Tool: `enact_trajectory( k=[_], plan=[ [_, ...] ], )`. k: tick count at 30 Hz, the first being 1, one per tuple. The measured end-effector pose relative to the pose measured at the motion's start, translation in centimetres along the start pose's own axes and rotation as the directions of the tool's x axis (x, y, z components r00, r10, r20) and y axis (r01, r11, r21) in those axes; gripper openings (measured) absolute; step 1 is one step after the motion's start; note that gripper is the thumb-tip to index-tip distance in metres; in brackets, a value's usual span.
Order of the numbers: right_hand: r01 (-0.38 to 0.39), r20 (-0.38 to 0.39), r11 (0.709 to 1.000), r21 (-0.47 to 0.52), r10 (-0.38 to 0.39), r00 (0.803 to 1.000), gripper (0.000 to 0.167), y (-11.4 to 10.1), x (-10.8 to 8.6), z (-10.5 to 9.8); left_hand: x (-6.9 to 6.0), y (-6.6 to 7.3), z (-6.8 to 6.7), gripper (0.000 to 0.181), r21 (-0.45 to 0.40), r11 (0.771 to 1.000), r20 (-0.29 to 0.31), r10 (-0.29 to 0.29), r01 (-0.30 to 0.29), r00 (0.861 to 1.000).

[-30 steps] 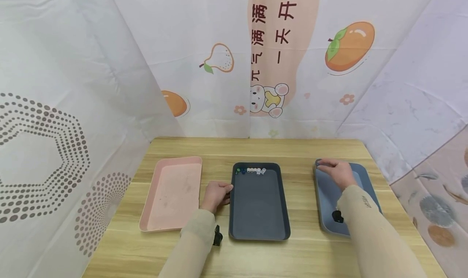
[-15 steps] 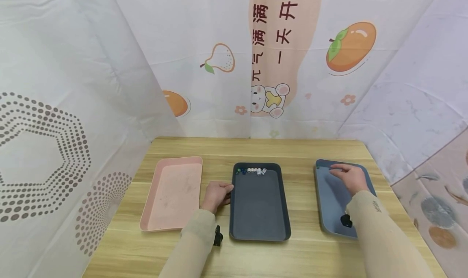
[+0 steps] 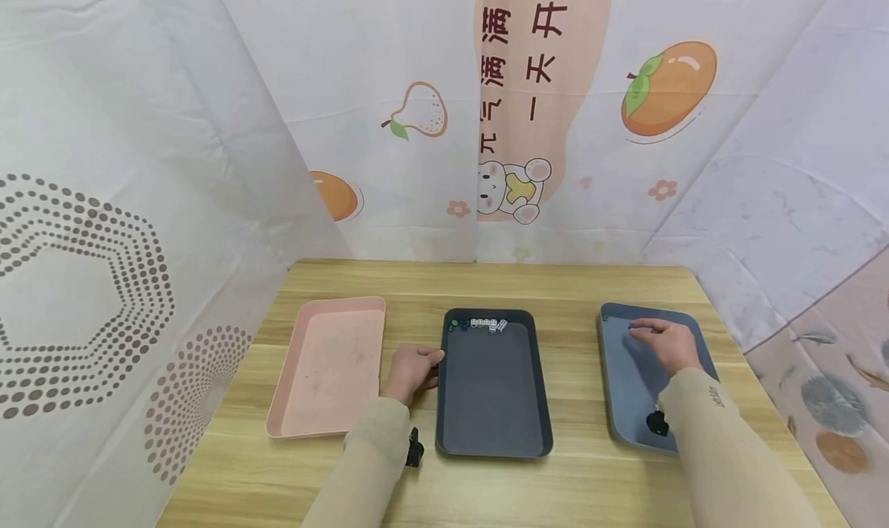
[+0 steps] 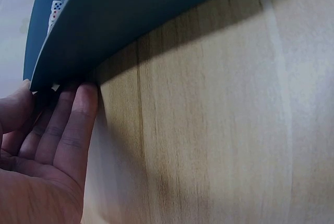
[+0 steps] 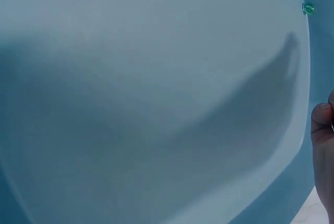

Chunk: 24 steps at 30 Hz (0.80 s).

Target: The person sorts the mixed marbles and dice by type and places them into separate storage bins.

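In the head view my left hand (image 3: 411, 372) grips the left rim of the dark grey-blue tray (image 3: 495, 397). The left wrist view shows its thumb on the rim and fingers underneath. White dice (image 3: 479, 323) stand in a row along that tray's far end, beside small green and dark blue pieces (image 3: 458, 325). My right hand (image 3: 672, 344) hovers over the lighter blue tray (image 3: 628, 404), thumb and forefinger slightly apart and nothing visible between them. A green glass marble (image 5: 308, 9) sits in that tray's far left corner, apart from the hand.
A pink tray (image 3: 329, 370) lies on the left of the wooden table (image 3: 576, 482), near my left forearm. Printed curtains (image 3: 389, 235) hang behind the table and along both sides.
My right hand has drawn back from the blue tray's far left corner, rightward and nearer, leaving a green marble visible there. The left hand stays at the dark tray's rim.
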State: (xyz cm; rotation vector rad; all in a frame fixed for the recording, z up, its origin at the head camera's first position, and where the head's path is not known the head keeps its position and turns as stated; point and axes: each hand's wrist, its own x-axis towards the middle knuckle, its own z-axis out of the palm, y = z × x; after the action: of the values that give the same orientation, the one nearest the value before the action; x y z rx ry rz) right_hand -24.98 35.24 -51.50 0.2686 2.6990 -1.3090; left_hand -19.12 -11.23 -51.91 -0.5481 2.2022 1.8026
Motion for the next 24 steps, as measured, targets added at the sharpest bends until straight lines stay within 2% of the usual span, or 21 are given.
enact_trajectory(
  k=[7, 12, 24],
  plan=[
    [-0.003, -0.035, 0.998, -0.061, 0.001, 0.999, 0.04, 0.8, 0.6, 0.9, 0.0, 0.0, 0.0, 0.024, -0.002, 1.0, -0.001, -0.003, 0.003, 1.0],
    [0.029, -0.044, 0.995, -0.092, -0.033, 0.998, 0.034, 1.4, 0.6, 1.6, -0.1, 0.0, 0.0, 0.024, -0.009, 1.0, 0.003, 0.0, 0.0, 1.0],
    [-0.02, 0.022, 0.998, -0.059, 0.021, 1.0, 0.035, 1.2, 0.5, 1.9, -0.1, 0.0, -0.1, 0.024, -0.012, 1.0, 0.0, 0.0, 0.0, 1.0]
  ],
)
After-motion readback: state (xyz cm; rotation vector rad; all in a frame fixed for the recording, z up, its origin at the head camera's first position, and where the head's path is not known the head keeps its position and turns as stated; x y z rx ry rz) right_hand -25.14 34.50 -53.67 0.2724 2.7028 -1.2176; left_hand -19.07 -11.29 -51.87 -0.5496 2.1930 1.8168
